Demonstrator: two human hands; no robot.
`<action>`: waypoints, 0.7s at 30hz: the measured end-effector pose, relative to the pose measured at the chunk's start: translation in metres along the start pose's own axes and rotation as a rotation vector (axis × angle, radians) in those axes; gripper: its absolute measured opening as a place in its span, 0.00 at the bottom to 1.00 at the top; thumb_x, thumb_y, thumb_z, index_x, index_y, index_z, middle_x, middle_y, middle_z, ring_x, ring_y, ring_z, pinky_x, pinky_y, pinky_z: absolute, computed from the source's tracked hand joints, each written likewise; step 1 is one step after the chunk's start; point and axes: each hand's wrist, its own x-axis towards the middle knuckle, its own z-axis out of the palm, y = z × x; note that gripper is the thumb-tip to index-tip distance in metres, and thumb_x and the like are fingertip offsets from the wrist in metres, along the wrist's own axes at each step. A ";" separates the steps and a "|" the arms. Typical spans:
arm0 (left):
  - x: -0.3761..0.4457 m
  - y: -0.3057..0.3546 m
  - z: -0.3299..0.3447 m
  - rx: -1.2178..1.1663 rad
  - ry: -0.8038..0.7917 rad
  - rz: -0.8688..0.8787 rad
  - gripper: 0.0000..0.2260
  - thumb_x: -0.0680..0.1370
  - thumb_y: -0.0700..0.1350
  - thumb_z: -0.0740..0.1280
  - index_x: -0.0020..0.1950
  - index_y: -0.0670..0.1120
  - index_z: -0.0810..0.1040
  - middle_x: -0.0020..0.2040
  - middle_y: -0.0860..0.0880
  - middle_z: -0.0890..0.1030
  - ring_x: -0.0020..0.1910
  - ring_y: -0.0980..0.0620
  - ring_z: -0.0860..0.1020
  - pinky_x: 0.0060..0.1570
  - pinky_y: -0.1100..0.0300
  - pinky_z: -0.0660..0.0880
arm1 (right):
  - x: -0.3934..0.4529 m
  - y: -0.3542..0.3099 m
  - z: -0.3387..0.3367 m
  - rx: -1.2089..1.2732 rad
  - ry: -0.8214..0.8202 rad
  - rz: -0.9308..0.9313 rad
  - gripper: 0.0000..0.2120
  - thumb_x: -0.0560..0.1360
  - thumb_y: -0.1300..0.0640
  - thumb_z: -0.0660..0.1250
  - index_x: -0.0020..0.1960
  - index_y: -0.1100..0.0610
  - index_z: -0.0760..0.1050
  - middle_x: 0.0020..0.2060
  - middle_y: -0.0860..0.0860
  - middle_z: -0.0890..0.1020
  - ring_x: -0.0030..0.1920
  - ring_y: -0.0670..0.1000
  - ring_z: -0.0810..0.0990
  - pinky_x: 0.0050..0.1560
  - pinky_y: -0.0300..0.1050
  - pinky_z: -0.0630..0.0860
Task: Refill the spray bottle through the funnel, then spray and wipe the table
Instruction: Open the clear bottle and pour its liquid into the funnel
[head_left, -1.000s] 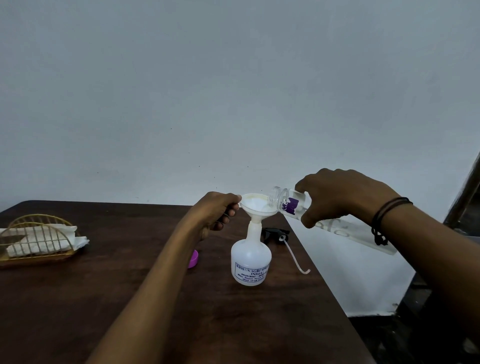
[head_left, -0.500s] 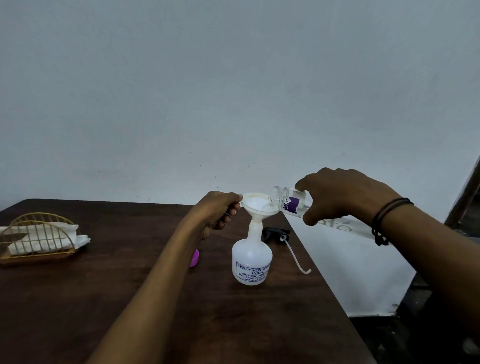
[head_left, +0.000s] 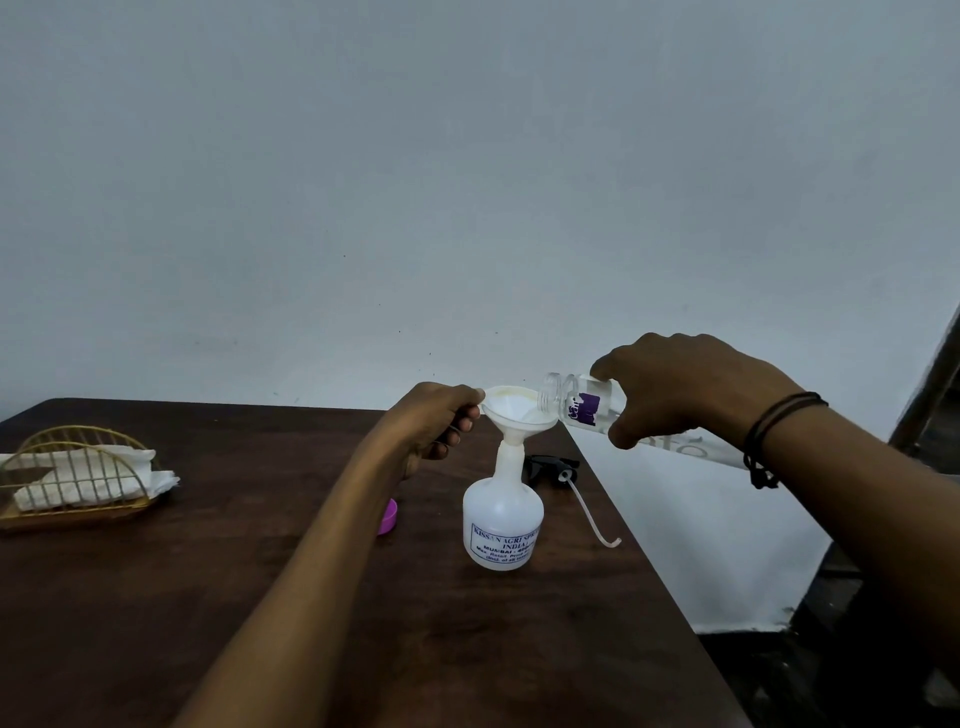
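We've got our left hand (head_left: 439, 421) pinched on the rim of the funnel (head_left: 517, 413), fingers curled around its near-left edge, holding it upright. The funnel's stem sits down in the neck of the spray bottle (head_left: 503, 519), which stands on the table (head_left: 260, 597) just below and a bit right of that hand. It's white, with blue print on the front; we can't tell how full it is.

Our right hand (head_left: 680, 389) is wrapped tight around a clear bottle (head_left: 582, 405) with a purple label, tipped nearly flat so its open mouth hangs right over the funnel's right edge. Whether the mouth touches the rim, can't say. There's some clear liquid near the neck. A dark band (head_left: 763, 441) loops the right wrist.

Under the right hand, behind the spray bottle, the black sprayer head (head_left: 548, 465) lies on the table with its tube (head_left: 592, 512) curving toward the table's right edge. A purple cap (head_left: 388, 517) peeks out just right of our left forearm, close to the spray bottle. Way off to the left of the left hand sits a gold wire holder (head_left: 67, 478) with white napkins (head_left: 78, 470) in it.
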 end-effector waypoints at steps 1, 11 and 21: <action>0.000 0.000 0.000 0.000 0.000 0.000 0.12 0.78 0.50 0.66 0.36 0.47 0.76 0.29 0.52 0.74 0.25 0.56 0.67 0.27 0.63 0.62 | 0.000 0.000 0.000 0.001 0.002 -0.001 0.28 0.66 0.44 0.73 0.65 0.48 0.73 0.49 0.49 0.77 0.45 0.54 0.77 0.43 0.43 0.70; -0.001 0.000 0.000 0.006 -0.008 0.002 0.12 0.78 0.50 0.66 0.36 0.47 0.76 0.28 0.53 0.74 0.25 0.56 0.67 0.27 0.63 0.62 | 0.002 -0.001 0.000 -0.043 0.035 -0.012 0.27 0.67 0.44 0.73 0.64 0.48 0.73 0.45 0.48 0.75 0.43 0.53 0.77 0.42 0.43 0.69; -0.001 0.000 -0.001 0.008 -0.007 0.000 0.12 0.78 0.50 0.66 0.36 0.47 0.76 0.29 0.53 0.74 0.25 0.56 0.67 0.27 0.63 0.62 | 0.002 -0.001 0.000 -0.077 0.100 -0.025 0.25 0.67 0.48 0.72 0.62 0.49 0.73 0.48 0.49 0.78 0.47 0.55 0.79 0.36 0.42 0.64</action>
